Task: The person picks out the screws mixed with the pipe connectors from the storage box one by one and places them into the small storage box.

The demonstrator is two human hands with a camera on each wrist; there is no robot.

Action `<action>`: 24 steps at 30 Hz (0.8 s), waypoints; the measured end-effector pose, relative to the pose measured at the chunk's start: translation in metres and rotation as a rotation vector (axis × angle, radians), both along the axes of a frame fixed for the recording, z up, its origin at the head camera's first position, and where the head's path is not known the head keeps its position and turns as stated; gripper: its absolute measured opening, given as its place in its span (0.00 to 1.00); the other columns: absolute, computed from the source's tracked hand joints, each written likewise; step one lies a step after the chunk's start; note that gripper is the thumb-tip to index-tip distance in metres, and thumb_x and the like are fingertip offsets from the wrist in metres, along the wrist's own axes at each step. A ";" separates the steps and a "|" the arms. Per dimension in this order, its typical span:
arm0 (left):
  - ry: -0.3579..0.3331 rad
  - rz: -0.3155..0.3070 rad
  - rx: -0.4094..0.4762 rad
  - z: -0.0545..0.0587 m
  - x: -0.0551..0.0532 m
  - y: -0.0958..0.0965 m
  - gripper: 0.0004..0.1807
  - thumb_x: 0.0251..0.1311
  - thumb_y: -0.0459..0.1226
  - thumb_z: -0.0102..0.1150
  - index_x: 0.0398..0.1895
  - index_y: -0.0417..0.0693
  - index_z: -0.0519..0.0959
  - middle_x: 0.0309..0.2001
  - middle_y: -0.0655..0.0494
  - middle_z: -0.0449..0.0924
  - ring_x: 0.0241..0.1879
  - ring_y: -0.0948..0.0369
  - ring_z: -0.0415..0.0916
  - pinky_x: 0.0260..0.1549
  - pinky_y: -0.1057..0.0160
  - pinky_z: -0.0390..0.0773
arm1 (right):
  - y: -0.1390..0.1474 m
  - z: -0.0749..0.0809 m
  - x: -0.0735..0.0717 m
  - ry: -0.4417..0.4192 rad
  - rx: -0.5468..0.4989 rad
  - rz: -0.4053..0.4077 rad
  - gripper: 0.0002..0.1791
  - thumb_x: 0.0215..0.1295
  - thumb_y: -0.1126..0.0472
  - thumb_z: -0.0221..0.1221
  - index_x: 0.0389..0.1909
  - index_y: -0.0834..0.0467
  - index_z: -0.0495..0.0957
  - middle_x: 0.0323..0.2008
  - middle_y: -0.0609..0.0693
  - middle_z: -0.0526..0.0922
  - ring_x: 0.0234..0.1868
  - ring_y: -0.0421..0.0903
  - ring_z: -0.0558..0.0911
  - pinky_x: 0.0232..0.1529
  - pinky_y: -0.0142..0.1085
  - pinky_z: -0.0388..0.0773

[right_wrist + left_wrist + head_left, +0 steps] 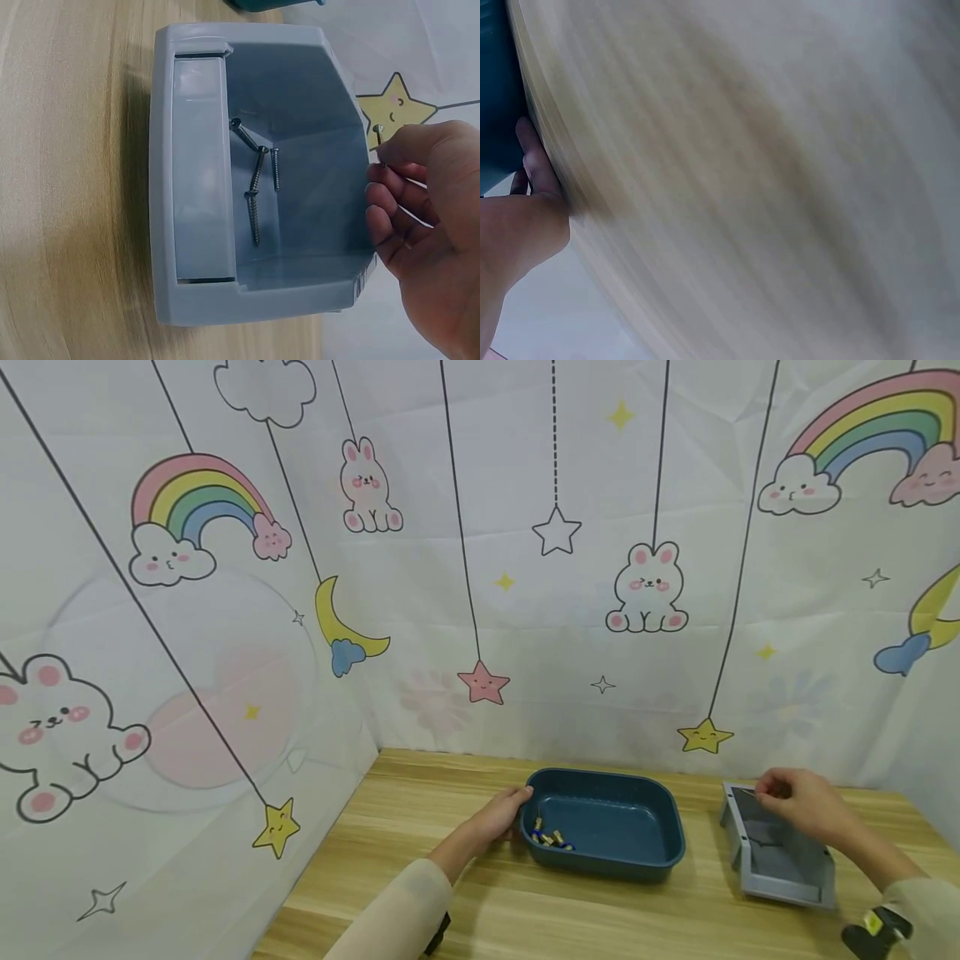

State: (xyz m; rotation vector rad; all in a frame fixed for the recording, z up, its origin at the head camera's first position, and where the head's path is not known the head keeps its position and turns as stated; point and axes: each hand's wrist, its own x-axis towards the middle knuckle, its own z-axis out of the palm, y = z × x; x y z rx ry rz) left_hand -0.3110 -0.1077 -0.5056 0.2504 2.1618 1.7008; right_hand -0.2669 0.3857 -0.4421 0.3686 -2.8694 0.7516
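Note:
My left hand (pixel 504 814) holds the left side of a dark teal plastic tub (pixel 600 864), fingers along its outer wall and a fingertip at the rim. Seen from the left wrist, the hand (pixel 540 169) lies against the tub's wall (pixel 499 97). Small brass-coloured pieces (pixel 553 838) with blue parts lie in the tub's near-left corner. With thumb and fingertips, my right hand (pixel 806 802) pinches a screw (pixel 379 136) above the far end of a grey plastic bin (pixel 199 157). Several screws (pixel 259 172) lie on the bin's floor in the right wrist view.
Tub and bin stand side by side on a wood-grain table (pixel 420 793), with a gap between them. Behind and to the left hangs a white cloth (pixel 540 710) printed with rabbits, stars and rainbows. A black device (pixel 877 933) is strapped at the right wrist.

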 end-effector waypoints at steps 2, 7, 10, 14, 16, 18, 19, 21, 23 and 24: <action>0.000 0.000 -0.002 0.000 0.000 0.000 0.33 0.84 0.56 0.42 0.73 0.39 0.70 0.24 0.59 0.73 0.22 0.62 0.66 0.24 0.65 0.67 | 0.000 0.000 0.000 0.001 0.001 -0.002 0.02 0.72 0.66 0.65 0.38 0.62 0.83 0.33 0.46 0.82 0.32 0.37 0.76 0.31 0.35 0.75; -0.006 -0.001 0.006 0.001 0.001 0.000 0.33 0.84 0.56 0.42 0.74 0.38 0.69 0.28 0.56 0.77 0.23 0.63 0.69 0.25 0.65 0.69 | -0.002 -0.001 0.000 0.006 -0.002 -0.005 0.02 0.71 0.67 0.66 0.38 0.62 0.83 0.33 0.46 0.82 0.32 0.38 0.76 0.31 0.35 0.75; -0.017 0.000 0.014 0.001 0.002 0.000 0.33 0.84 0.55 0.42 0.74 0.38 0.68 0.37 0.53 0.82 0.28 0.63 0.75 0.27 0.65 0.73 | -0.003 -0.002 0.000 0.003 -0.007 -0.002 0.02 0.70 0.67 0.66 0.38 0.62 0.83 0.33 0.46 0.82 0.32 0.37 0.76 0.31 0.35 0.75; -0.030 0.004 0.016 0.002 0.002 0.000 0.34 0.84 0.55 0.42 0.75 0.38 0.68 0.44 0.49 0.84 0.32 0.62 0.79 0.30 0.65 0.75 | -0.005 -0.003 -0.001 0.002 -0.007 -0.002 0.02 0.70 0.67 0.66 0.38 0.62 0.83 0.33 0.46 0.82 0.32 0.38 0.76 0.31 0.35 0.75; -0.028 0.005 0.016 0.002 0.003 0.000 0.33 0.84 0.55 0.42 0.75 0.38 0.68 0.44 0.49 0.84 0.32 0.62 0.78 0.29 0.65 0.75 | -0.007 -0.003 -0.002 0.003 -0.006 -0.001 0.02 0.71 0.66 0.66 0.38 0.61 0.83 0.33 0.46 0.83 0.32 0.39 0.77 0.31 0.35 0.76; -0.030 0.007 0.020 0.002 0.003 0.000 0.33 0.84 0.55 0.43 0.75 0.39 0.68 0.42 0.50 0.85 0.30 0.63 0.78 0.29 0.65 0.75 | -0.010 -0.002 -0.003 -0.005 -0.010 0.000 0.03 0.71 0.65 0.66 0.38 0.61 0.83 0.33 0.46 0.83 0.33 0.40 0.77 0.31 0.35 0.76; -0.030 0.006 0.023 0.002 0.003 0.000 0.33 0.84 0.55 0.43 0.74 0.39 0.68 0.41 0.50 0.85 0.30 0.63 0.78 0.28 0.66 0.75 | -0.012 -0.002 -0.003 -0.012 -0.015 0.003 0.03 0.72 0.65 0.66 0.39 0.62 0.83 0.33 0.46 0.83 0.33 0.40 0.78 0.31 0.35 0.76; -0.029 0.007 0.022 0.001 0.002 0.000 0.33 0.84 0.56 0.43 0.74 0.40 0.69 0.38 0.52 0.84 0.29 0.63 0.77 0.28 0.66 0.74 | -0.016 -0.001 -0.003 -0.011 -0.020 0.008 0.04 0.72 0.64 0.66 0.39 0.61 0.83 0.33 0.46 0.83 0.33 0.41 0.78 0.31 0.36 0.76; -0.028 0.011 0.020 0.001 0.002 0.000 0.32 0.83 0.55 0.43 0.74 0.40 0.69 0.35 0.53 0.83 0.28 0.64 0.76 0.27 0.66 0.73 | -0.020 0.000 -0.004 -0.011 -0.026 0.013 0.04 0.73 0.63 0.66 0.39 0.61 0.84 0.33 0.46 0.83 0.33 0.41 0.78 0.31 0.36 0.76; -0.026 0.013 0.017 0.001 0.002 0.000 0.33 0.83 0.56 0.43 0.74 0.40 0.69 0.34 0.54 0.82 0.27 0.63 0.76 0.27 0.66 0.73 | -0.023 0.000 -0.004 -0.005 -0.028 0.017 0.04 0.72 0.64 0.66 0.38 0.61 0.84 0.33 0.46 0.83 0.33 0.40 0.78 0.31 0.36 0.76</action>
